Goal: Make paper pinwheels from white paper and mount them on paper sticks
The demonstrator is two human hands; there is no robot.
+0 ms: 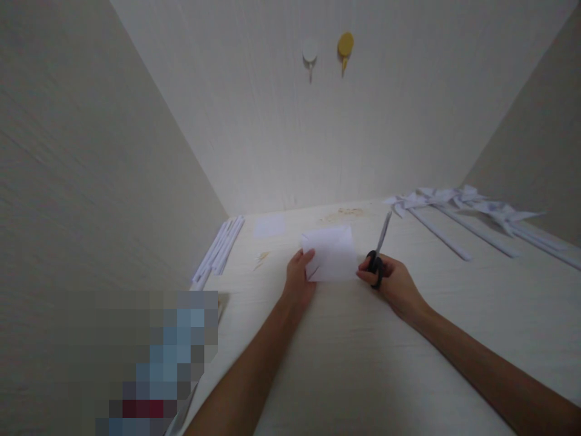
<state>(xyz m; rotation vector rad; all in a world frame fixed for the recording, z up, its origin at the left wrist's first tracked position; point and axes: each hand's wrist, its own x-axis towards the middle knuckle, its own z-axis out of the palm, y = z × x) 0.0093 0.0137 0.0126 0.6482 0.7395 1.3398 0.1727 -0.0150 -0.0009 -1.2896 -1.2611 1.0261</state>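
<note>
Lining the left edge of the pale table (345, 339), paper rolls (220, 251) lie well apart from the left hand (299, 278), which pinches the white paper (333, 254) by its left side. Just beyond the paper's right edge, the right hand (394, 281) grips black-handled scissors (381, 242), blades toward the wall (327, 139); tabletop separates them from crumpled strips (454, 195) farther right.

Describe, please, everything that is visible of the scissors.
The scissors have black, plastic-looking looped handles and grey, metallic-looking blades, which appear closed. The right hand holds them by the handles. The blades point forward, leaning slightly to the right. The scissors are just right of the white paper, apart from it. Finer details are too blurred to tell.
</note>
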